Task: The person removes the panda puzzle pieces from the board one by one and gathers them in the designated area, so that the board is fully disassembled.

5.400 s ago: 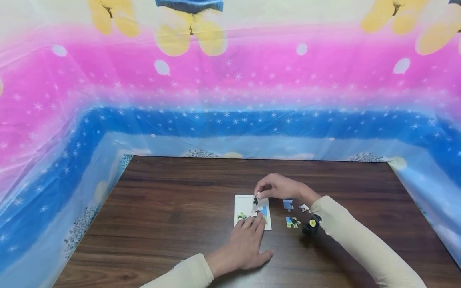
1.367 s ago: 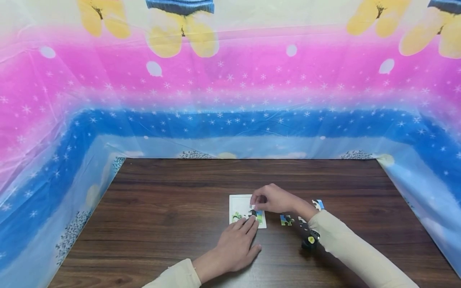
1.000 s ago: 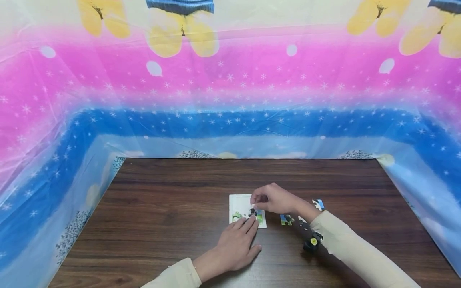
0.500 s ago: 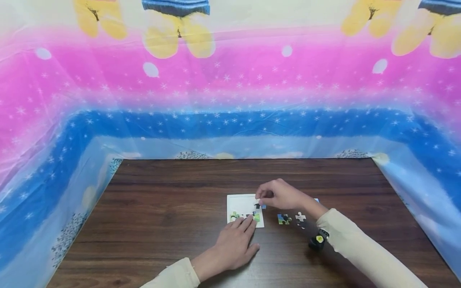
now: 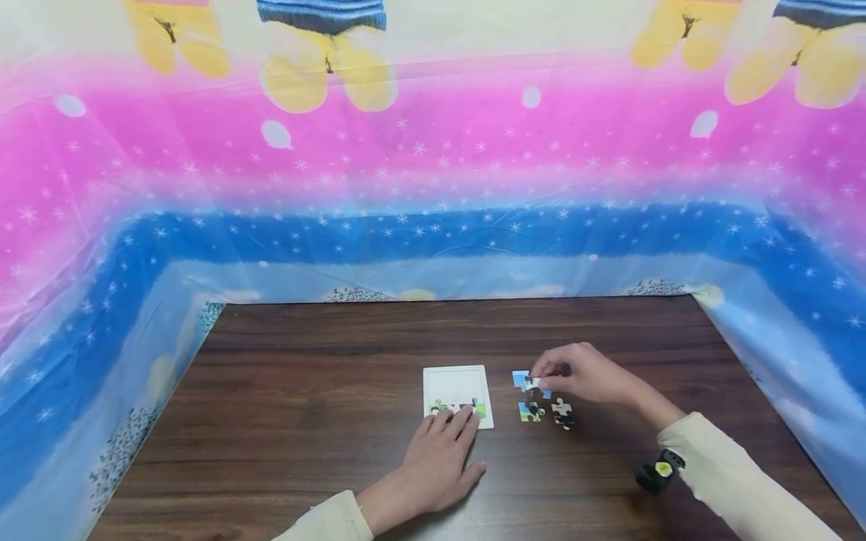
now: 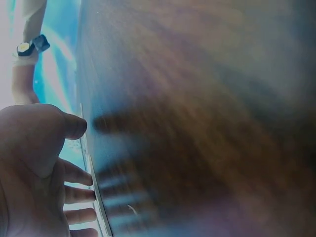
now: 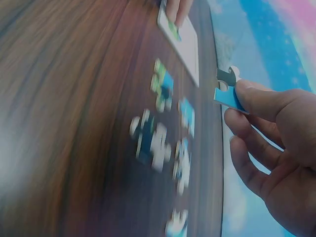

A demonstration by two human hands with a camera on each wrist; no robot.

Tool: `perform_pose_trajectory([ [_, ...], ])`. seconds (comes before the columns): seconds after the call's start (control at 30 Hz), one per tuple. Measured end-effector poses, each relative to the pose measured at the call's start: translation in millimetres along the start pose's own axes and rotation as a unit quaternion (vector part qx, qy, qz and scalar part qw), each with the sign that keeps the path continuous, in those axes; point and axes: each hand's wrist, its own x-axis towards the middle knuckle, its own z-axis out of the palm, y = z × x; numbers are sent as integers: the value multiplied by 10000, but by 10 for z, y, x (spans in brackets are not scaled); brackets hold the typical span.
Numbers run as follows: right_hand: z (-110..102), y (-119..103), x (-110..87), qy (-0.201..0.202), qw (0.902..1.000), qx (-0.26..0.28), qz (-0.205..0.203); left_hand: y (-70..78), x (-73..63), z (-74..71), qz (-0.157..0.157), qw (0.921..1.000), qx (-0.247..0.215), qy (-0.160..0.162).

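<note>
My left hand [image 5: 436, 458] lies with straight fingers on the lower edge of a white puzzle tray [image 5: 455, 377]. Along the bottom of the tray runs a row of fitted pieces [image 5: 480, 410], partly under those fingers. To the right of the tray, my right hand [image 5: 588, 376] pinches a jigsaw piece between thumb and fingers. In the right wrist view this jigsaw piece [image 7: 229, 98] is blue with a black and white part, held up off the table. Below it lie loose pieces, among them a green and blue piece [image 5: 531, 412] and a black and white piece [image 5: 562, 413].
Another loose blue piece [image 5: 519, 378] lies by the right fingertips. In the right wrist view a further piece [image 7: 177, 226] lies near the bottom edge. A patterned cloth [image 5: 433, 225] rises behind and beside the brown wooden table [image 5: 304, 376].
My right hand has moved right from above the tray to over the loose pieces, carrying the jigsaw piece. My left hand has stayed on the tray. The view has shifted slightly.
</note>
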Motion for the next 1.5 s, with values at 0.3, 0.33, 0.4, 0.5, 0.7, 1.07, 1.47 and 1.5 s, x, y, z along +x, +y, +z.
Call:
perform_pose_trajectory([
  [0.3,-153,262,-440,152,9978,-183,625,15,-3,22,-34,10000,-48,57],
  [0.33,-155,281,-471,153,9974,-188,680,20,-3,21,-31,10000,-73,45],
  [0.4,-155,324,-530,129,9969,-217,741,29,-5,17,-17,9999,-107,29],
  [0.5,-146,388,-609,57,9955,-265,905,41,-6,12,-2,10000,-90,-12],
  [0.7,-109,500,-718,34,9948,-322,965,57,-2,3,24,9999,0,-147],
  [1.07,-20,567,-761,249,9948,-602,784,60,-1,17,2,9998,62,-168],
  [1.47,-22,525,-662,531,9928,-875,621,117,40,1,-171,9994,145,-258],
  [1.5,-29,510,-630,548,9927,-861,643,133,49,10,-189,9994,156,-246],
])
